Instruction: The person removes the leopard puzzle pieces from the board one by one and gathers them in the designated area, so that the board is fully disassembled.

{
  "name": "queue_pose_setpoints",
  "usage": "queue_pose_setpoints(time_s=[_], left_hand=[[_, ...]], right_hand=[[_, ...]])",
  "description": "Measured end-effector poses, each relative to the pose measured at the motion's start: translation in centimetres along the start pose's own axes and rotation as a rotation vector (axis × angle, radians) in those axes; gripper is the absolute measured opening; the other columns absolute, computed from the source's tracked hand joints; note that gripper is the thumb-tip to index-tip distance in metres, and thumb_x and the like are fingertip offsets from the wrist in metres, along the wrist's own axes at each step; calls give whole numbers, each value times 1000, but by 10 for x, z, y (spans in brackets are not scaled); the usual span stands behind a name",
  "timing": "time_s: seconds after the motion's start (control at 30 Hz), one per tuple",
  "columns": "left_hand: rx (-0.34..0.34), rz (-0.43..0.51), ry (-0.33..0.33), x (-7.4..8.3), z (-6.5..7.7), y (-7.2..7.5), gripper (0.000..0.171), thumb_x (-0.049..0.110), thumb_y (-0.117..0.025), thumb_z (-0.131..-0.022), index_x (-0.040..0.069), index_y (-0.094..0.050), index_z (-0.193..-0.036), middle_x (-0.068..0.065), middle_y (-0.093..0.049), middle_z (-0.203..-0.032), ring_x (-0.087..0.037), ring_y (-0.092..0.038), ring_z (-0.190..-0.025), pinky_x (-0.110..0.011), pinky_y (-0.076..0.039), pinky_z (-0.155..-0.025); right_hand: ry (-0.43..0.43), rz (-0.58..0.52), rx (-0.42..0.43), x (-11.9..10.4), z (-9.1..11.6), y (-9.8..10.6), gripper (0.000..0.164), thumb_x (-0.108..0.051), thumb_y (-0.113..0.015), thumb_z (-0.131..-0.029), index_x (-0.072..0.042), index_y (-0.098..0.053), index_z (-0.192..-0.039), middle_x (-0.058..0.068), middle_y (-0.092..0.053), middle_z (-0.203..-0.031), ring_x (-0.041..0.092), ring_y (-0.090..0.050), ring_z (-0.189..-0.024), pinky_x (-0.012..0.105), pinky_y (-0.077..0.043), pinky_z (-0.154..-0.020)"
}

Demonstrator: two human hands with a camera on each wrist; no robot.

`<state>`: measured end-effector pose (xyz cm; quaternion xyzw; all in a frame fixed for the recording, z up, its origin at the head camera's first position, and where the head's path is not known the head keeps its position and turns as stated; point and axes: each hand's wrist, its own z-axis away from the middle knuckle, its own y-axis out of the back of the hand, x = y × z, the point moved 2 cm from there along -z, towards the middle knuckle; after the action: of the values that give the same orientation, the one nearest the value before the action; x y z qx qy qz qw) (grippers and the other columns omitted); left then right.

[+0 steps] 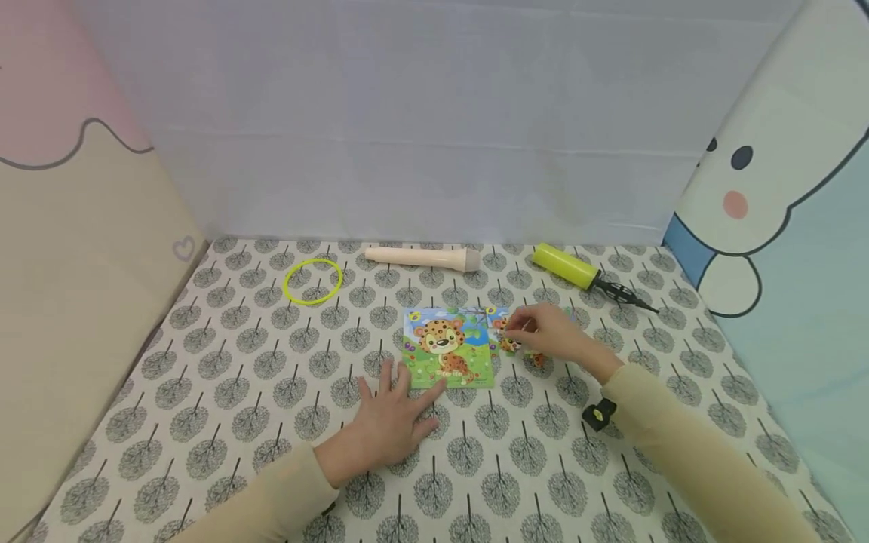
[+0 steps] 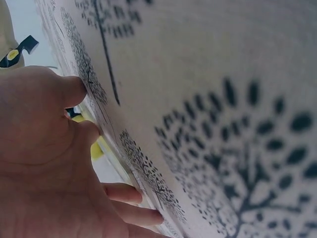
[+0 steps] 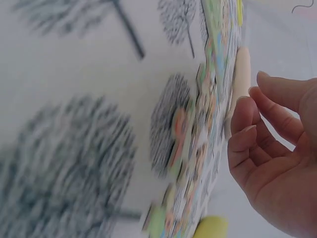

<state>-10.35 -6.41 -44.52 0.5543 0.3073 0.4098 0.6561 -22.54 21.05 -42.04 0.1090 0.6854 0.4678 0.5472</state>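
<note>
A flat puzzle picture of a cartoon leopard cub (image 1: pixel 421 369) lies in the middle of the patterned cloth. My left hand (image 1: pixel 387 422) spreads its straight fingers at the picture's lower edge, one fingertip overlapping it. In the left wrist view the same hand (image 2: pixel 49 163) rests close over the cloth. Just right of the picture, several loose puzzle pieces (image 1: pixel 538 359) lie together, partly hidden under my right hand (image 1: pixel 560 338). The right wrist view shows that hand (image 3: pixel 282 148) loosely curled above the pieces (image 3: pixel 181 124), thumb and forefinger tips close together with nothing visible between them.
Behind the picture lies a pale stick with a grey end (image 1: pixel 421 257). A yellow ring (image 1: pixel 288 285) is at the back left, and a yellow-green hand pump with a black nozzle (image 1: pixel 566 267) at the back right. Fabric walls (image 1: pixel 421 151) border the cloth-covered surface (image 1: pixel 224 422).
</note>
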Motion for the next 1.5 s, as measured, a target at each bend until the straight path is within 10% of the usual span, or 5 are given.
queue_pose_setpoints(time_s=[0.77,1.5], left_hand=[[-30,-48,3,-4,-2,3,61,65,-31,-94,43,-22,-150,-28,-25,-147,-53,-16,-134,-81,-28,-85],[-58,-40,-33,-6,-5,7,59,62,-35,-95,41,-26,-150,-27,-29,-145,-54,-20,-132,-75,-36,-85]], right_hand=[[101,-4,-159,-61,-71,-84,23,-22,-75,-84,-8,-73,-103,-8,-65,-82,6,-59,-73,23,-51,-67],[1,-76,-162,-72,-73,-94,16,-15,-79,-79,-9,-70,-91,-5,-62,-78,10,-58,-72,22,-51,-65]])
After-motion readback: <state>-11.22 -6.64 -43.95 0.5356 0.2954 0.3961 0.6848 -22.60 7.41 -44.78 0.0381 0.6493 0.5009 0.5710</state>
